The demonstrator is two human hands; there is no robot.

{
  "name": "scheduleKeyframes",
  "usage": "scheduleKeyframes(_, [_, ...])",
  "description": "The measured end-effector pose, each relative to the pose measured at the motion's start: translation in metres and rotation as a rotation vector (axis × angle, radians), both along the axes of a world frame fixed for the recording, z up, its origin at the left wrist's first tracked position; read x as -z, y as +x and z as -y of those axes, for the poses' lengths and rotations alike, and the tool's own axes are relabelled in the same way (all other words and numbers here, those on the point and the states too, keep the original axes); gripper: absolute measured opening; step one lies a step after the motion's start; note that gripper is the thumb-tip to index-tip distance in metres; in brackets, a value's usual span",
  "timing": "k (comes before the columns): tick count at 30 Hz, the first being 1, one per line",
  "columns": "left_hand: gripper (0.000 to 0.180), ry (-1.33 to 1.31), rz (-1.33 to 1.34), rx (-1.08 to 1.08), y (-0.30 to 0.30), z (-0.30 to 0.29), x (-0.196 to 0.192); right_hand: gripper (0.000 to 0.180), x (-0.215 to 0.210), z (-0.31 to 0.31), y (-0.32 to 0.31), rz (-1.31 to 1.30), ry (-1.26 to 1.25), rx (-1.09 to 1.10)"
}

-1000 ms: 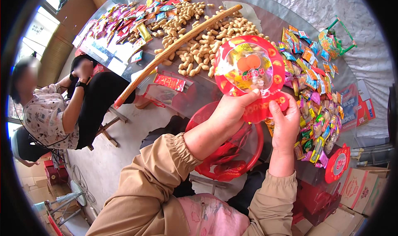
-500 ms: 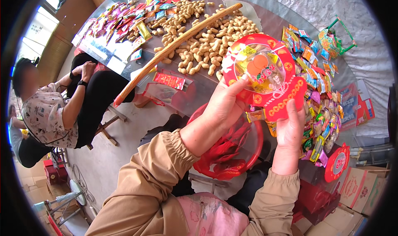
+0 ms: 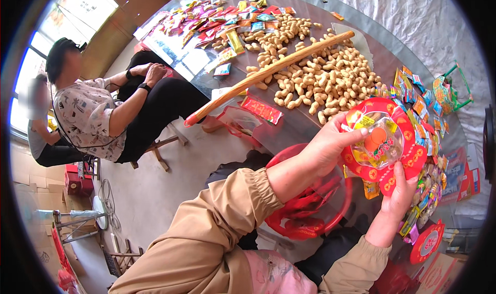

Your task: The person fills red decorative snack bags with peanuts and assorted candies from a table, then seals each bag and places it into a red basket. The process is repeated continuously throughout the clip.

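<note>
Both hands hold up a red candy bag (image 3: pixel 412 139) with a round clear window, through which several yellow-wrapped sweets show. My left hand (image 3: pixel 329 141) grips its left edge, the thumb lying over the window's rim. At the lower right edge, my right hand (image 3: pixel 402 189) pinches the bag with its thumb in front; its other fingers are mostly hidden. Below my hands stands a red tub (image 3: pixel 347 203) with more red bags (image 3: pixel 305 211) inside. Heaped peanuts (image 3: pixel 320 80) lie on the table just beyond, and wrapped sweets (image 3: pixel 426 198) are piled beside my right hand.
A long wooden stick (image 3: pixel 274 69) lies across the peanuts, overhanging the table's near left edge. More wrapped sweets (image 3: pixel 206 18) spread at the far left. A green basket (image 3: pixel 450 95) stands at the right. A person (image 3: pixel 93 108) sits at the left, hands in their lap.
My view has swung left, so the table and my hands sit farther right and lower in the picture. Both hands keep hold of the red candy bag.
</note>
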State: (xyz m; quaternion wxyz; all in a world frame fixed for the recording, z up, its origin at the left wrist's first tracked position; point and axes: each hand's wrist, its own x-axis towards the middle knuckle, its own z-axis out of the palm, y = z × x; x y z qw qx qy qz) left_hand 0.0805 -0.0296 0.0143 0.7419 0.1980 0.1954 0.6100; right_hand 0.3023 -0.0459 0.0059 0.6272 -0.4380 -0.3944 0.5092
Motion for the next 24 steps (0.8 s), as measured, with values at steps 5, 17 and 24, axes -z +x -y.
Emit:
scheduleKeyframes(5, [0.043, 0.015, -0.067, 0.081, -0.007, -0.002, 0.001, 0.046, -0.002, -0.001, 0.003, 0.013, -0.006, -0.025])
scheduleKeyframes(17, [0.041, -0.051, -0.024, -0.092, -0.005, -0.001, 0.001, 0.053, 0.005, -0.001, -0.003, -0.218, 0.004, -0.071])
scheduleKeyframes(24, [0.038, -0.067, 0.055, -0.057, 0.006, 0.004, 0.006, 0.059, 0.008, 0.004, -0.044, -0.178, -0.017, 0.042])
